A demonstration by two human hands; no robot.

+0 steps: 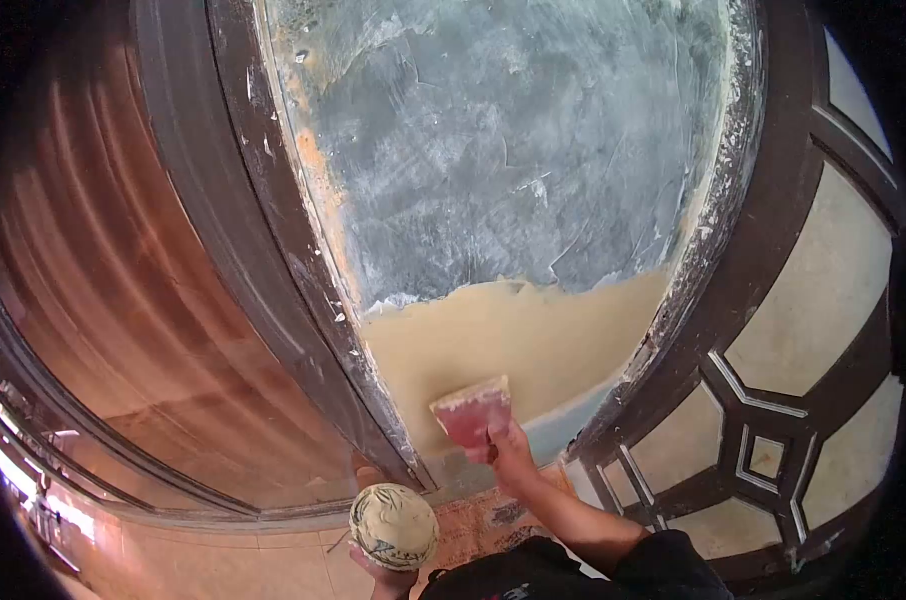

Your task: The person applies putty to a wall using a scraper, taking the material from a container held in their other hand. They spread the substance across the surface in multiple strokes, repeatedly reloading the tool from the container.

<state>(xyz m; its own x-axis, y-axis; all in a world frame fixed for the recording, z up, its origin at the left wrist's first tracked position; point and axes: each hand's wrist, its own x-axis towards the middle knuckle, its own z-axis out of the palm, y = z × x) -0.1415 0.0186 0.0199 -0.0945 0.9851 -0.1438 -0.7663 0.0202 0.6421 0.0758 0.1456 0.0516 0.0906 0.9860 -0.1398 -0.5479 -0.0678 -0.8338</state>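
Note:
My right hand is closed around the handle of a red putty knife, whose wide blade edge carries cream putty. The blade lies against the lower part of a wall panel, on a smooth cream band of putty. Above that band the panel is grey with rough, whitish smears. At the bottom, my left hand holds up a round putty tub from below. Its top is covered with streaky cream putty and dark marks, and most of the fingers are hidden under it.
Dark frame posts with chipped paint edge the panel on the left. On the right stands a dark lattice with pale panes. Reddish-brown glass or curtain fills the far left, above a tiled floor.

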